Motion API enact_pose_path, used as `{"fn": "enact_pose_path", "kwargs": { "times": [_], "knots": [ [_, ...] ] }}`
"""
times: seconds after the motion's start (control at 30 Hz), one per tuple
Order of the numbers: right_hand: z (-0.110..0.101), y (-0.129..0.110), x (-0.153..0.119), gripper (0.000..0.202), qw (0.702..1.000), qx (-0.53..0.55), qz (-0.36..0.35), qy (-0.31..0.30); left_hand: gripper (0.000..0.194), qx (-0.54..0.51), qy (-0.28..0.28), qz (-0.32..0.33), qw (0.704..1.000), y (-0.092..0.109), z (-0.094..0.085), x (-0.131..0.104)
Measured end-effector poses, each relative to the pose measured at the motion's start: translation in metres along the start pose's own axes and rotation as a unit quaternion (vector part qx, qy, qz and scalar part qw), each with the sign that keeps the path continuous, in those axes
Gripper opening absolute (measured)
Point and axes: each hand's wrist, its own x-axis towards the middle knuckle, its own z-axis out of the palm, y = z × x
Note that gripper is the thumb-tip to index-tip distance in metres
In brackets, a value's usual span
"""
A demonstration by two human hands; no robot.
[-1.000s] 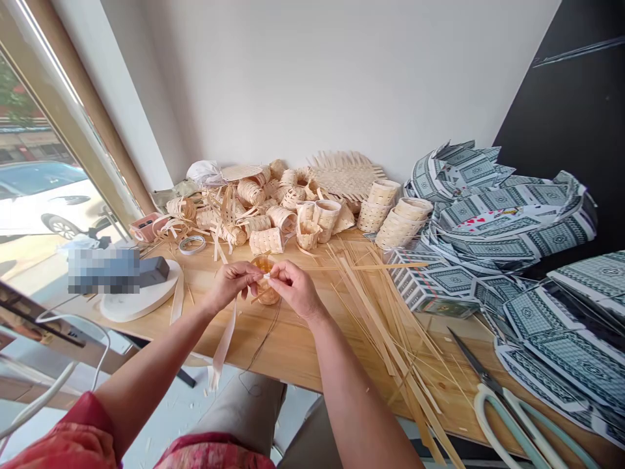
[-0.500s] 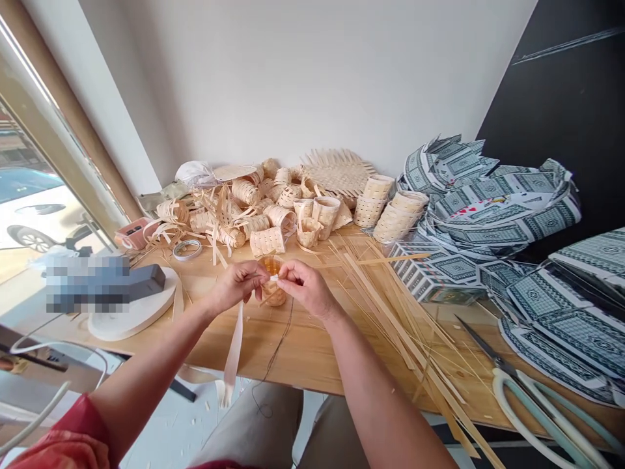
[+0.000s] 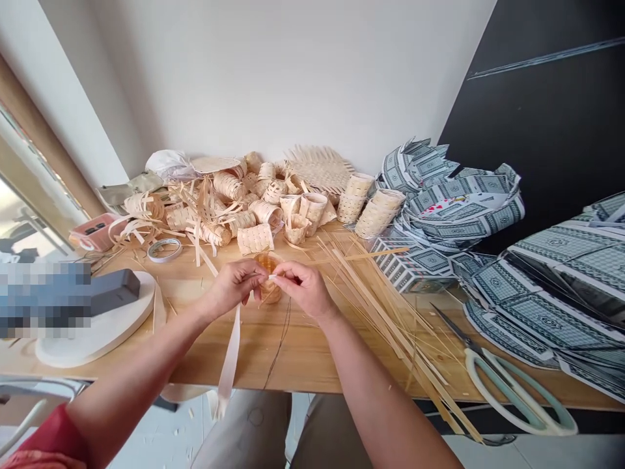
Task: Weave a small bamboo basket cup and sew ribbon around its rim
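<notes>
My left hand (image 3: 239, 284) is closed in a pinch on a pale flat weaving strip (image 3: 228, 365), whose long tail hangs past the table's front edge. Opposite it, my right hand (image 3: 305, 290) pinches a small white end between thumb and fingers; it looks like part of the same strip, though the fingers hide the join. The fingertips of both hands nearly meet. Just behind them stands a small amber woven basket (image 3: 268, 260), partly covered by my hands. A thin dark thread (image 3: 280, 342) trails from near the basket over the table edge.
Behind lie a heap of small woven baskets (image 3: 256, 240) and a tape roll (image 3: 165, 250). Loose splints (image 3: 375, 303) and large scissors (image 3: 508, 384) lie to the right, with playing-card baskets (image 3: 459, 208) beyond. A white round board (image 3: 105, 332) is at left.
The view has turned to the right, so the surroundings sit farther left. My hands keep their pinch at nearly the same spot by the amber basket.
</notes>
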Motion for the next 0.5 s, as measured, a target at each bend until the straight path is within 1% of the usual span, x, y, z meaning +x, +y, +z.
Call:
{"fn": "enact_pose_path", "kwargs": {
  "times": [0.13,0.27,0.4,0.5],
  "knots": [
    [-0.0016,0.0002,0.0007,0.015,1.0,-0.002,0.016,-0.014,0.022,-0.039,-0.001,-0.014,0.999,0.0016,0.0016,-0.0022],
    [-0.0018,0.0004,0.001,0.016,1.0,-0.008,0.024,-0.017,0.02,-0.041,-0.014,-0.024,0.999,0.0043,0.0012,-0.0015],
    [-0.0021,0.0004,0.0011,0.015,1.0,-0.007,0.022,-0.017,0.024,-0.061,-0.019,-0.056,0.996,0.0077,0.0002,0.0008],
    [-0.0025,0.0002,0.0011,0.012,1.0,-0.005,0.022,-0.018,0.027,-0.077,0.001,-0.062,0.995,0.0077,0.0022,0.0013]
  ]
}}
